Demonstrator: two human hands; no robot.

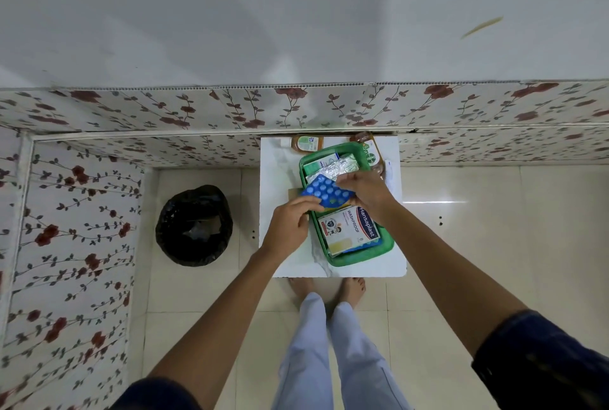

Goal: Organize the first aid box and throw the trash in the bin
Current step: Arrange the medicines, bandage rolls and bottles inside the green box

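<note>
A green plastic tray (362,259) serves as the first aid box on a small white table (283,165). Over its middle both hands hold a blue blister strip of tablets (326,193): my left hand (293,221) pinches its near left edge, my right hand (365,190) grips its right end. Inside the tray lie a Hansaplast plaster pack (351,228) at the near end, a silver foil strip (337,167) and a green-white box (321,164) at the far end. A bin lined with a black bag (194,225) stands on the floor to the left.
Two amber antiseptic bottles lie by the wall, one (304,143) behind the tray, one (372,152) at its far right corner. A white paper (392,178) lies on the table's right edge. Floral panels enclose the left and back. My bare feet (329,287) stand under the table's near edge.
</note>
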